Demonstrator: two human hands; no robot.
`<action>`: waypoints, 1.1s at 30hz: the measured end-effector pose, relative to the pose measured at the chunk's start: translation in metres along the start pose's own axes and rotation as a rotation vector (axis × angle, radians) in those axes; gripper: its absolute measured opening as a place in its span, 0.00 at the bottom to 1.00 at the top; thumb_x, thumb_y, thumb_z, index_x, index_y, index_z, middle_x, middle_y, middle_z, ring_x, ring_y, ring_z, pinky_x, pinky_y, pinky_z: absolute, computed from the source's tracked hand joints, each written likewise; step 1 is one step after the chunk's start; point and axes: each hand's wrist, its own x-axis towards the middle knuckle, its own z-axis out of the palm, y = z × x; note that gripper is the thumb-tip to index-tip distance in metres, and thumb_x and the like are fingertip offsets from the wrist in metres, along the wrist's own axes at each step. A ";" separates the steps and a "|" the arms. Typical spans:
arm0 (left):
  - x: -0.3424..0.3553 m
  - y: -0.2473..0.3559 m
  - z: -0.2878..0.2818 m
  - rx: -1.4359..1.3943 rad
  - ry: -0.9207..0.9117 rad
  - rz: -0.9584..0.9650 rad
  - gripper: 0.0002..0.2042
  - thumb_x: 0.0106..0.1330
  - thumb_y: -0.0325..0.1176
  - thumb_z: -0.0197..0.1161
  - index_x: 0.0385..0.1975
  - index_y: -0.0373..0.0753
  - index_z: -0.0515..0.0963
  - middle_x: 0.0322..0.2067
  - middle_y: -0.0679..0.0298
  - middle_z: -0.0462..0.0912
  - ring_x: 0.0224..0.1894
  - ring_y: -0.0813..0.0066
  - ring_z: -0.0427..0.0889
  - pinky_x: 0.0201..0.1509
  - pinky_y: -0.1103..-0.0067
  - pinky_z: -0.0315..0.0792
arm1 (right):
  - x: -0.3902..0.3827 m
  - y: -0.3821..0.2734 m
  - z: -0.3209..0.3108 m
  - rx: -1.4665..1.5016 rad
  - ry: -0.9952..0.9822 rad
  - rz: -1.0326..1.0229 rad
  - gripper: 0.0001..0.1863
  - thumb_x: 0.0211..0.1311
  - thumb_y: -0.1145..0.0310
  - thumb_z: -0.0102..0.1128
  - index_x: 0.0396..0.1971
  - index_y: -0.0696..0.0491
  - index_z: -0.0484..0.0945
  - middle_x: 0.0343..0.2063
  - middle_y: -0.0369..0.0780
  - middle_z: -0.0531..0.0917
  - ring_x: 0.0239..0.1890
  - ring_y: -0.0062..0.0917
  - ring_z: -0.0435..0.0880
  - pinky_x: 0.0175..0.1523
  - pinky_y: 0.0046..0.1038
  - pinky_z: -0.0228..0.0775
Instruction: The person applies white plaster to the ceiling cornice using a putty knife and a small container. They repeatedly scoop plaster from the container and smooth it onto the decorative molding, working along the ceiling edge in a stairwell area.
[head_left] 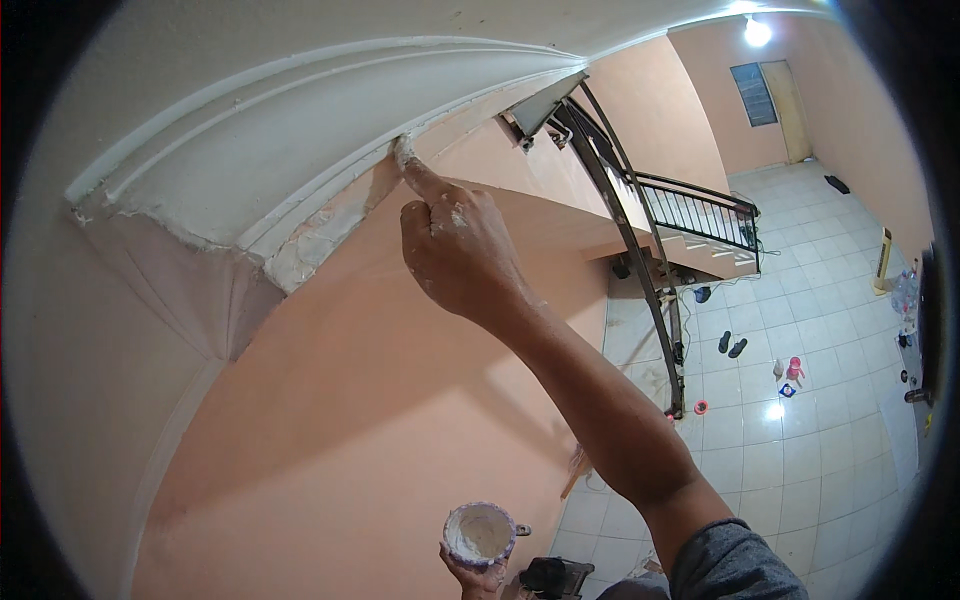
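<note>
My right hand [458, 250] reaches up with its index finger stretched out and the other fingers curled; white paste coats the fingertip, which touches the lower edge of the white ceiling moulding [250, 150]. Just below that edge runs a rough, patched white strip [325, 228] on the peach wall [320, 420]. Low in the view, my left hand [470, 575] grips a patterned cup [480, 532] with a handle and white paste inside. To the left of the patch, the moulding ends at a corner draped with a pale, wrinkled surface [210, 280].
A dark metal frame [640, 280] stands right of my arm, near a staircase railing [700, 200]. Far below, the tiled floor [760, 460] holds sandals [730, 345], a pink item [795, 368] and other small things. A black stepped object [560, 578] is beneath me. A lit bulb [757, 32] glows upper right.
</note>
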 end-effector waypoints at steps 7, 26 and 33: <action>0.000 0.004 0.000 -0.004 0.016 0.036 0.42 0.54 0.68 0.61 0.66 0.50 0.66 0.63 0.55 0.72 0.63 0.46 0.73 0.57 0.46 0.75 | 0.000 0.007 -0.009 0.332 0.030 0.149 0.16 0.62 0.76 0.44 0.44 0.66 0.79 0.24 0.44 0.79 0.15 0.24 0.71 0.23 0.31 0.67; 0.007 0.005 -0.016 -0.007 0.054 0.047 0.42 0.55 0.68 0.61 0.67 0.50 0.65 0.64 0.56 0.71 0.63 0.46 0.72 0.57 0.45 0.74 | 0.013 0.020 0.008 0.149 0.173 -0.054 0.18 0.61 0.72 0.48 0.44 0.68 0.80 0.19 0.56 0.79 0.22 0.49 0.79 0.33 0.43 0.74; 0.008 0.007 -0.023 -0.042 0.028 0.030 0.42 0.55 0.69 0.59 0.67 0.50 0.65 0.63 0.55 0.71 0.63 0.46 0.73 0.56 0.45 0.74 | -0.002 0.003 -0.021 0.219 0.161 0.137 0.17 0.60 0.73 0.49 0.41 0.67 0.82 0.17 0.55 0.79 0.21 0.47 0.81 0.32 0.42 0.75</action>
